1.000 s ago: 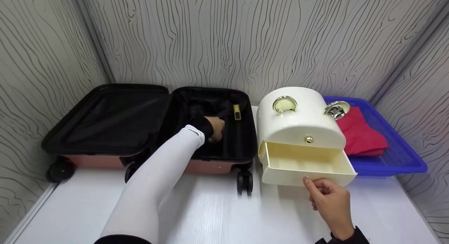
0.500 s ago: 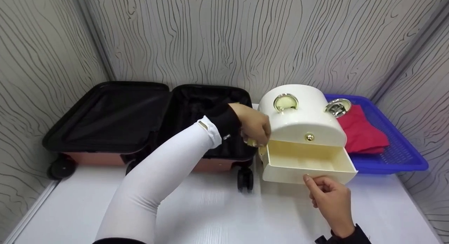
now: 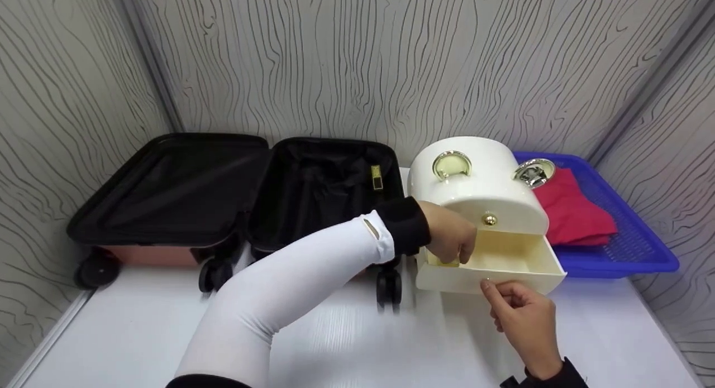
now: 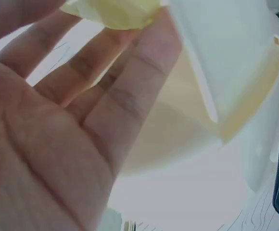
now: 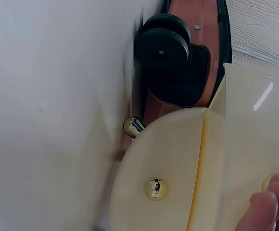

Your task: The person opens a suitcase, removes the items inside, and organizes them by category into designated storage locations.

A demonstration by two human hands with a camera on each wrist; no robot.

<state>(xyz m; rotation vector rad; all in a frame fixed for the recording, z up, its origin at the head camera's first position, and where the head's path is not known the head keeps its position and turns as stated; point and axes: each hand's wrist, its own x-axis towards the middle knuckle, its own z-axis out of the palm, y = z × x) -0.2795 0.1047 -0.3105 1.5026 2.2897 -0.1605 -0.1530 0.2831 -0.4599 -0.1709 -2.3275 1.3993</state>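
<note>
A cream mini cabinet (image 3: 480, 192) with a gold knob (image 3: 489, 220) stands on the white table, its lower drawer (image 3: 503, 255) pulled open. My left hand (image 3: 449, 240) reaches into the drawer's left end and pinches a small pale yellow object (image 3: 445, 260) at the fingertips. The left wrist view shows the same hand (image 4: 82, 106) with the yellow object (image 4: 113, 12) above the drawer. My right hand (image 3: 522, 315) is at the drawer's front edge with fingers curled, holding it. Its fingertips (image 5: 267, 207) show in the right wrist view beside the cabinet (image 5: 168, 159).
An open black-lined, rose-coloured suitcase (image 3: 223, 192) lies left of the cabinet, its wheels (image 3: 389, 287) close to the drawer. A small gold item (image 3: 377, 177) sits in its right half. A blue basket (image 3: 631, 248) with red cloth (image 3: 575, 215) stands at the right. Patterned walls enclose the table (image 3: 363, 343).
My left hand left the suitcase, crossed to the right with the small yellow object, and now dips into the open drawer. The right hand has stayed at the drawer front.
</note>
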